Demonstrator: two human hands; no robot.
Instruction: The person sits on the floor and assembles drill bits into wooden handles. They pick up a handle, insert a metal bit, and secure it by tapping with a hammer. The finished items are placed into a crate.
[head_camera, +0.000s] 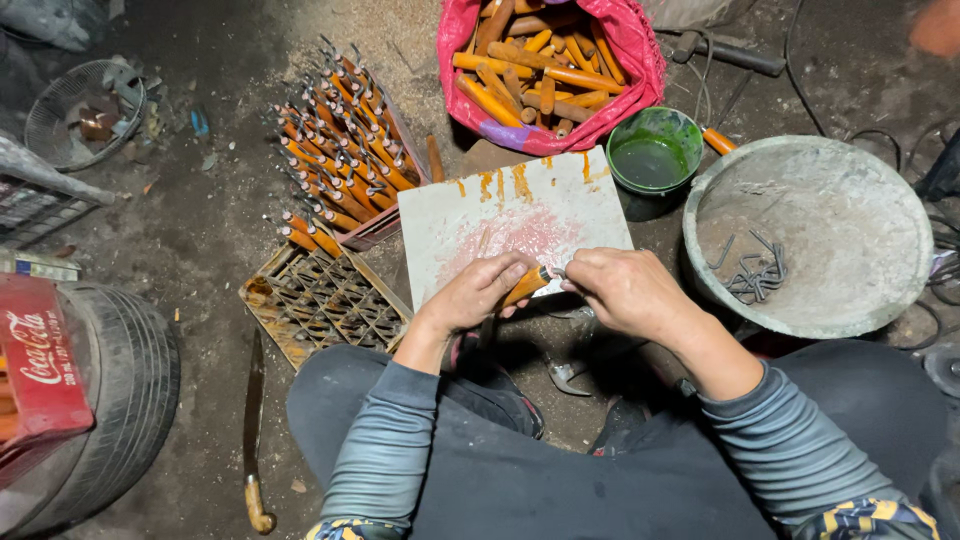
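Gripping orange wooden handle (524, 287) in my left hand (478, 295), fingers closed round it; right hand (625, 290) pinches at its upper-right end, over white board (520, 225). Long axis runs lower-left to upper-right. Handle's rear hidden in palm; pinched piece too small to identify.

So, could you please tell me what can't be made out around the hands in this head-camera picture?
- Head view: the middle of the orange wooden handle is covered by the left hand.
- Head view: what the right hand pinches at the handle's tip is hidden by its fingers.
- Head view: the lower handles in the pink sack are buried under the top ones.
- Head view: the bent metal pieces in the grey basin are too small to count.
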